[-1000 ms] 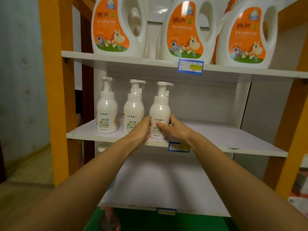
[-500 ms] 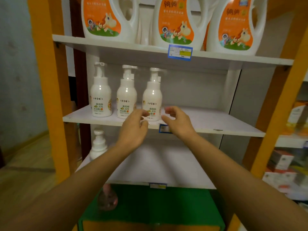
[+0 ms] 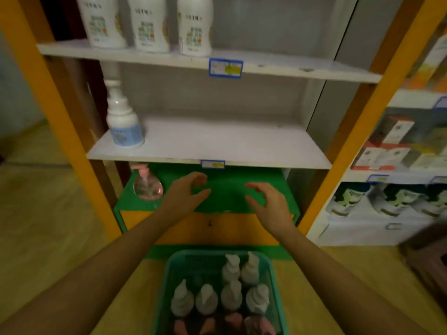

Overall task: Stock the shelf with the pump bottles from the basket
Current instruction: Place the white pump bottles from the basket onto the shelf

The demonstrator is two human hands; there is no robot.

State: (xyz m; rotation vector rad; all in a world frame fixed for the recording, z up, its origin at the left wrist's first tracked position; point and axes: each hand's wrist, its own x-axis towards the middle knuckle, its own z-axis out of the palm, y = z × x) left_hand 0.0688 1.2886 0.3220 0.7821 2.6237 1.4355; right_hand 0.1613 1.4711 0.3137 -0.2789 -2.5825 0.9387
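Note:
A green basket (image 3: 167, 281) stands on the floor below me, holding several white pump bottles (image 3: 231, 294) and some pink-topped ones (image 3: 233, 319) along its near side. Three white pump bottles (image 3: 194, 27) stand in a row on the upper white shelf (image 3: 278, 66). A blue-labelled pump bottle (image 3: 124, 124) stands alone at the left of the middle shelf (image 3: 229, 146). A clear pink pump bottle (image 3: 147, 184) sits on the green bottom shelf (image 3: 227, 197). My left hand (image 3: 183, 194) and right hand (image 3: 268, 204) hover empty over the bottom shelf, fingers loosely curled, above the basket.
Orange uprights (image 3: 55, 112) frame the shelf unit on both sides. A neighbouring rack on the right holds boxed goods (image 3: 387, 151) and white jugs (image 3: 377, 201). Wooden floor (image 3: 43, 226) lies to the left. A dark object (image 3: 428, 252) sits at the right edge.
Both hands have let go of the third bottle on the upper shelf and dropped down to the bottom shelf level. My view has tilted down, bringing the basket into sight.

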